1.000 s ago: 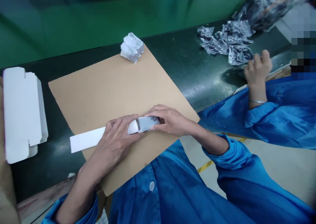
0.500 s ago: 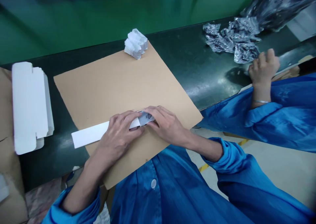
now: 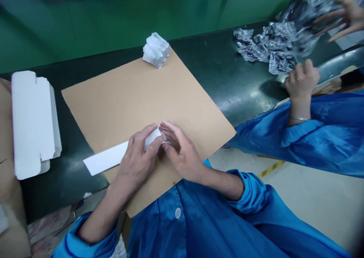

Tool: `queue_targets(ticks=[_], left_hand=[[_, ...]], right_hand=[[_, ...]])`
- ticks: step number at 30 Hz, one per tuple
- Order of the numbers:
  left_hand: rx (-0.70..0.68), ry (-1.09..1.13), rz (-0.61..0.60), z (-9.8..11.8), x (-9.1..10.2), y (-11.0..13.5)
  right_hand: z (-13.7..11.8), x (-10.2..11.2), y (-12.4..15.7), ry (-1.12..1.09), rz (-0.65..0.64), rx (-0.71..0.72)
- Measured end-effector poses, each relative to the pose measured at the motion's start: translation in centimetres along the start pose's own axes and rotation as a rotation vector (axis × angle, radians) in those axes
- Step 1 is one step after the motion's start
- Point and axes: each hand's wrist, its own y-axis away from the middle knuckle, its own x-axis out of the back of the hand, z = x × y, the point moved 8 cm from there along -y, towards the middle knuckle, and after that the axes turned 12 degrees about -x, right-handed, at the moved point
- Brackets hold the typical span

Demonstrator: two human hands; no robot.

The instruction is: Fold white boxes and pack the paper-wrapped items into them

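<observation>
A long, narrow white carton (image 3: 106, 158) lies slanted over the near left part of a brown cardboard sheet (image 3: 136, 95). Wrapped around the carton near its right end is my left hand (image 3: 138, 153), thumb in front and fingers behind. My right hand (image 3: 184, 151) curls about that same end, its thumb and fingertips at the small end flaps. The fingers partly cover the flaps, and whatever is inside the carton is out of sight.
Flat white cartons (image 3: 32, 123) are stacked at the left on the dark green table (image 3: 216, 68). A folded white paper bundle (image 3: 156, 50) sits on the sheet's far corner. At right, a co-worker's hands (image 3: 303, 79) are near crumpled clear plastic bags (image 3: 267, 45).
The grey piece with a recycling mark, which stuck out of the carton's right end, no longer shows. My right hand's fingers have opened around the flaps. A co-worker's second hand has appeared.
</observation>
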Motion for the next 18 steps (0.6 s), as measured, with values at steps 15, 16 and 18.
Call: queue_targets(ticks=[15, 16, 18], left_hand=[[0.523, -0.350, 0.026, -8.0, 8.8, 3.3], [0.655, -0.394, -0.007, -10.1, 9.8, 5.4], [0.792, -0.407, -0.054, -12.9, 10.8, 8.7]], right_hand=[[-5.1, 15.1, -8.1, 0.524, 0.292, 0.069], [-5.7, 18.1, -8.8, 0.644, 0.361, 0.078], [-7.2, 21.3, -9.3, 0.863, 0.430, 0.215]])
